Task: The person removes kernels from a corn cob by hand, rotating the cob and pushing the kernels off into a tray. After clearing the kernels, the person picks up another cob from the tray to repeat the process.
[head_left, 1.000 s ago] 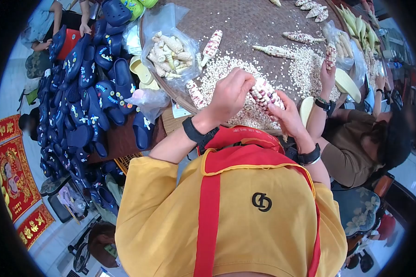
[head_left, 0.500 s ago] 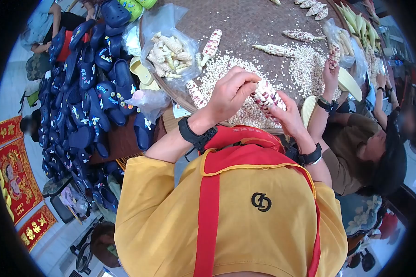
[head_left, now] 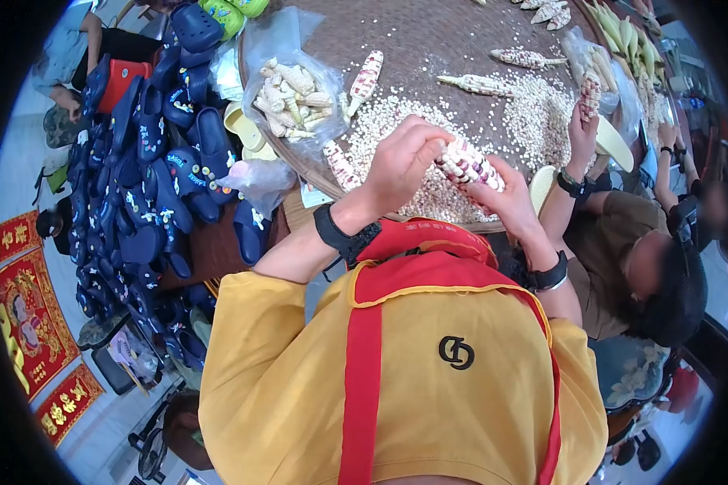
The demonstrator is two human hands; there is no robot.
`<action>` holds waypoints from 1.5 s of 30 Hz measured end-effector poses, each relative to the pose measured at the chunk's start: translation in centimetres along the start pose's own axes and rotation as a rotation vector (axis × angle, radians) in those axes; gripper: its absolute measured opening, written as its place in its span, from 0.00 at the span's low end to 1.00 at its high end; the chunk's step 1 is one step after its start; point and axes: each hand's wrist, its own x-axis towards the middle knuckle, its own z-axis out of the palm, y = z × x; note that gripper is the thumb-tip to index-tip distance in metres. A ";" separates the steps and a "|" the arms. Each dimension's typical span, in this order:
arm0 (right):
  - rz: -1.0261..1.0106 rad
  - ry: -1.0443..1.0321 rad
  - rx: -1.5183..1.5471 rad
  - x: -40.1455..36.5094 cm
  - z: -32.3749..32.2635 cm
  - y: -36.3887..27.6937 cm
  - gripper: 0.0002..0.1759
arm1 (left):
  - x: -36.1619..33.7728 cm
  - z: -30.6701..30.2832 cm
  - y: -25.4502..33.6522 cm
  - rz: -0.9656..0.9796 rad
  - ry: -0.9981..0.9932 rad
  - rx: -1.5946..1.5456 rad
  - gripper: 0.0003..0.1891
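Observation:
A corn cob (head_left: 467, 168) with white and dark purple kernels is held over the round woven tray (head_left: 429, 32), near its front rim. My right hand (head_left: 510, 194) wraps around the cob's lower right end. At its upper left end, my left hand (head_left: 404, 158) is closed, thumb and fingers pressed against the kernels. Loose white kernels (head_left: 380, 125) lie in a pile beneath and behind my hands. Another speckled cob (head_left: 341, 166) rests left of my left hand, and a partly stripped cob (head_left: 365, 81) lies farther back.
A plastic bag of stripped cobs (head_left: 295, 97) sits at the tray's left. More cobs (head_left: 479, 86) and a second kernel pile (head_left: 542, 121) lie at right. A co-worker's hand (head_left: 584, 129) holds a cob there. Blue clogs (head_left: 154, 162) are heaped at left; husked corn stands far right.
The cob in my hands has tilted slightly flatter, and my left hand has shifted a little at its end. The co-worker's head and held cob have moved slightly.

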 end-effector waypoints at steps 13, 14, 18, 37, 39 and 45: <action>-0.064 0.059 -0.039 0.4 0.1 -0.3 0.26 | 0.5 -1.6 0.8 -0.289 -0.226 0.039 0.11; -0.064 0.062 -0.059 0.4 0.1 -0.2 0.26 | 0.4 -1.5 0.7 -0.287 -0.215 0.027 0.10; -0.083 0.077 -0.087 0.3 0.2 -0.1 0.26 | 0.2 -1.3 0.2 -0.228 -0.197 0.032 0.08; 0.127 -0.058 0.036 0.2 -0.9 1.3 0.25 | -0.7 -1.5 -0.9 0.158 -0.213 0.188 0.10; 0.077 -0.053 0.134 0.0 -0.7 1.6 0.22 | -0.8 -1.6 -1.0 0.216 -0.221 0.200 0.10; 0.054 -0.018 0.388 0.2 -1.0 3.3 0.22 | -1.7 -1.4 -1.0 0.169 -0.100 0.161 0.07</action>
